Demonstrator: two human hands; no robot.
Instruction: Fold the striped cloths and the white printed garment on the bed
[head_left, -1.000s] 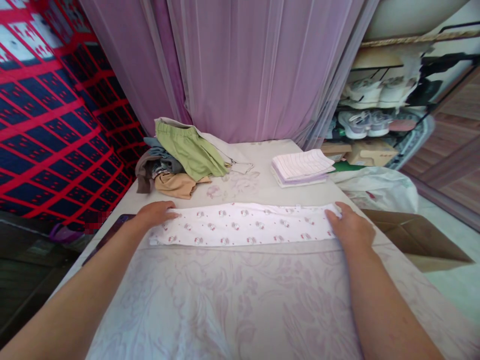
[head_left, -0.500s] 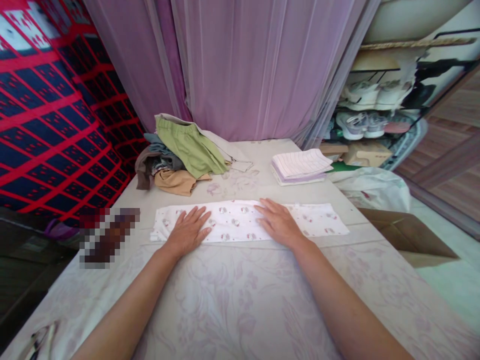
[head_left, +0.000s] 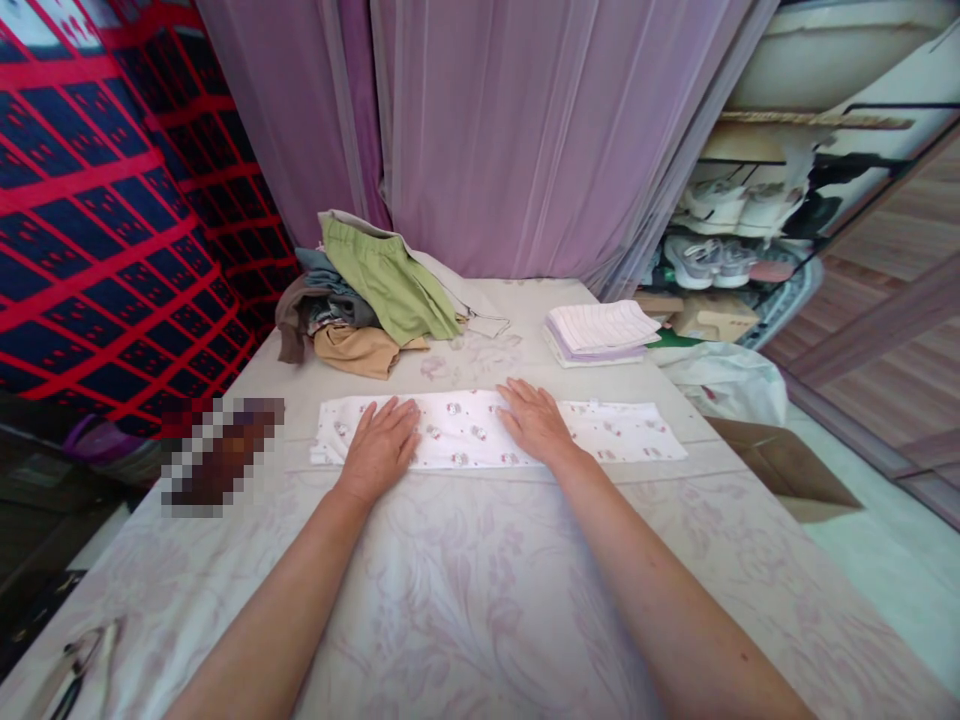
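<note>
A white cloth garment (head_left: 465, 435) with small printed figures lies folded into a long flat strip across the table. My left hand (head_left: 381, 445) rests flat on its left part, fingers stretched out. On the right of its middle lies my right hand (head_left: 534, 420), palm down with the fingers spread. Neither hand grips the fabric. Parts of the strip are hidden beneath both hands. The kind of garment cannot be made out.
A heap of clothes with green shorts (head_left: 386, 280) on top lies at the back left. Back right stands a stack of folded cloths (head_left: 600, 335). The table (head_left: 465, 590) has a floral cover. Shoes (head_left: 709, 262) and a cardboard box (head_left: 787, 465) are off to the right.
The view has shifted slightly. My left hand lies flat with its fingers closer together, and the right hand has slid a little toward the left hand. The strip stays flat.
</note>
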